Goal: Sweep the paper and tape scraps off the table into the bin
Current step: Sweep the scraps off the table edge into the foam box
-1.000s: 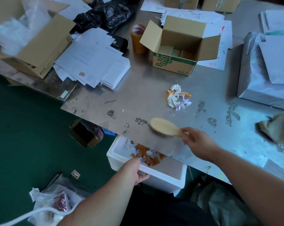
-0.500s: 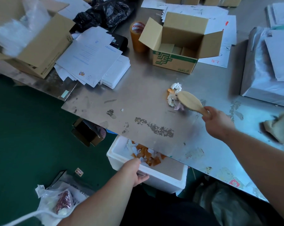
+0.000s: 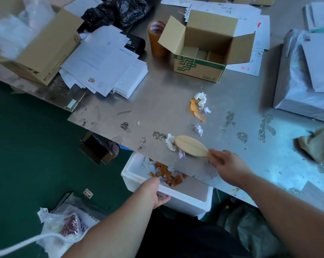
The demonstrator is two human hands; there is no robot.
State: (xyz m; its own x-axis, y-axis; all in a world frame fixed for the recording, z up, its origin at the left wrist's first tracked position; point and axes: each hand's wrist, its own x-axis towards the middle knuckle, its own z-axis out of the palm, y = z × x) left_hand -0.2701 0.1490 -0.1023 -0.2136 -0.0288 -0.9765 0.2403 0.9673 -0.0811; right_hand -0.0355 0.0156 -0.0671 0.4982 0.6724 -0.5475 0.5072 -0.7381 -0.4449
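Observation:
My right hand (image 3: 227, 164) grips the handle of a wooden brush (image 3: 190, 145) whose head rests on the metal table (image 3: 157, 101) near its front edge. White paper scraps (image 3: 170, 144) lie against the brush's left side. More white paper and orange tape scraps (image 3: 198, 105) trail behind it toward the table's middle, with one white scrap (image 3: 198, 129) between. My left hand (image 3: 153, 192) holds the near rim of a white foam bin (image 3: 187, 199) tucked under the table edge. Orange and white scraps (image 3: 166, 174) lie inside the bin.
An open cardboard box (image 3: 204, 53) and a roll of tape (image 3: 156, 37) stand at the back. Stacked papers (image 3: 105, 60) lie at the left, wrapped packages (image 3: 306, 75) at the right, and a crumpled brown cloth (image 3: 317, 144) near the right edge. Bags and a small box (image 3: 96, 148) sit on the green floor.
The brush swept from the scrap pile toward the front edge, dragging some white scraps with it and stringing the pile out. My left hand stayed on the bin.

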